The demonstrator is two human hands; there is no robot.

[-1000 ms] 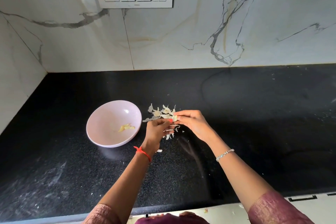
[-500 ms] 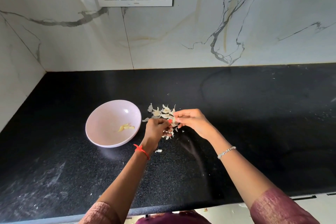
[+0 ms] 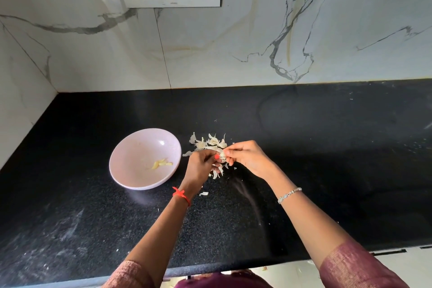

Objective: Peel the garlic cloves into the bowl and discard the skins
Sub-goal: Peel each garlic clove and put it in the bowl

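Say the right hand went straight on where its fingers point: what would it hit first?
Probably the left hand: the right hand points straight at it, only the garlic clove pinched between them. The bowl lies beyond, though depth is unclear.

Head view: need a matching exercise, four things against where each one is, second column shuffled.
Things
1. bowl
2. peeled garlic
3. garlic skins
4. garlic clove

Places
A. pinched between the left hand and the right hand
B. mostly heaped on the counter, just behind the hands
C. on the counter, left of the hands
D. lying in the bowl

Pairs: 1-C, 2-D, 3-B, 4-A
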